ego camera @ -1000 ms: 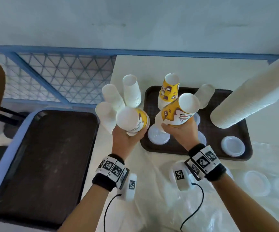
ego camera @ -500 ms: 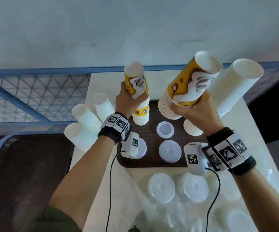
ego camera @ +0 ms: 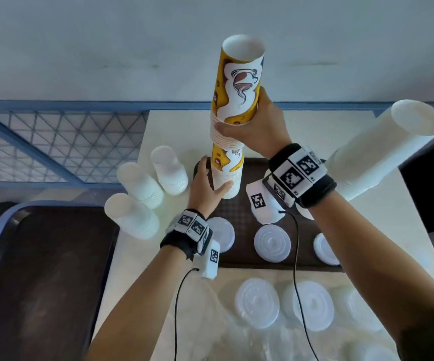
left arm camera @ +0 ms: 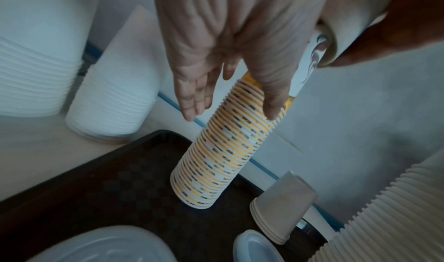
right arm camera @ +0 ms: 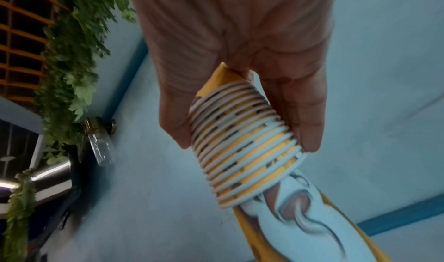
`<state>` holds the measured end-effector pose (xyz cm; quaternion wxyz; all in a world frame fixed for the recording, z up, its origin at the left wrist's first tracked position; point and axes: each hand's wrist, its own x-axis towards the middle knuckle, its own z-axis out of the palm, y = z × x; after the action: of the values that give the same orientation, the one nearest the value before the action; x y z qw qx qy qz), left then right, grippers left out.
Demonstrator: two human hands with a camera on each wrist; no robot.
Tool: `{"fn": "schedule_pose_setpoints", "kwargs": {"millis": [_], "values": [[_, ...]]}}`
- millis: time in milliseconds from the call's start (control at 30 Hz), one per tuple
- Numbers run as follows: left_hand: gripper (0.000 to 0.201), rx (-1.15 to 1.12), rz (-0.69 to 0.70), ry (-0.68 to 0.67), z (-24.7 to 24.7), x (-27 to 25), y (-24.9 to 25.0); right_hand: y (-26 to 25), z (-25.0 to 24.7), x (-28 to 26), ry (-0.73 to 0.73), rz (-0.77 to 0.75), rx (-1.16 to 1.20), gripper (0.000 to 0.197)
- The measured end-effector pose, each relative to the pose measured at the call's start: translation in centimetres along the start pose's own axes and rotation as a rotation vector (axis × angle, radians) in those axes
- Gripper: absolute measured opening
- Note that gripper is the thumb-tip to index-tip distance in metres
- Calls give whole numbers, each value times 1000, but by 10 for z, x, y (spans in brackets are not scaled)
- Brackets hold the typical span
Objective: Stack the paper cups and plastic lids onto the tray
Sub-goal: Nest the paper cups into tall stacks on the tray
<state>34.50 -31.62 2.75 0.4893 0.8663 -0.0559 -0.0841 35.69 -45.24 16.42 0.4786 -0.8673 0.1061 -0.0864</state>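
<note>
— On the brown tray (ego camera: 247,212), what are your hands doing with the yellow cups?

— Your right hand (ego camera: 260,126) wraps its fingers around the upper yellow stack (ego camera: 239,84), held upside down over the lower yellow stack (ego camera: 227,175), which stands on the tray's far left part. Your left hand (ego camera: 205,186) has its fingers nearly straight; the thumb touches the lower stack's side.

— What does each wrist view add?

— Your left wrist view shows the lower stack's ribbed rims right down to the tray, with the thumb (left arm camera: 271,95) laid against them and the other fingers apart from the stack. It also shows a short stack of plain cups (left arm camera: 283,207) on the tray, mostly hidden from the head view. Your right wrist view shows the thumb and fingers clamping the upper stack's rims (right arm camera: 245,144), its mouth over the top of a printed cup.

— Counts?

— Two yellow stacks. Three white cup stacks (ego camera: 143,188) stand on the table left of the tray, and one tall white stack (ego camera: 382,149) rises at the right. Three lids (ego camera: 272,243) show on the tray; at least two more lids (ego camera: 257,303) lie nearer you on clear plastic wrap.
</note>
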Motion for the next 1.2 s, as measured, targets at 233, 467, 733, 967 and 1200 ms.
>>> {"fn": "schedule_pose_setpoints", "kwargs": {"millis": [233, 467, 733, 967, 1200], "values": [[51, 124, 216, 587, -63, -59, -25, 38, 30, -1, -44, 115, -90, 73], [89, 54, 3, 802, -115, -68, -72, 46, 43, -11, -7, 111, -78, 92], [107, -227, -242, 632, -97, -63, -117, 14, 42, -75, 566, -459, -86, 74], [90, -297, -400, 600, -81, -58, -133, 37, 121, -84, -138, -226, -35, 63], [86, -265, -489, 517, -85, -55, -141, 65, 180, -26, -279, 155, -57, 96]]}}
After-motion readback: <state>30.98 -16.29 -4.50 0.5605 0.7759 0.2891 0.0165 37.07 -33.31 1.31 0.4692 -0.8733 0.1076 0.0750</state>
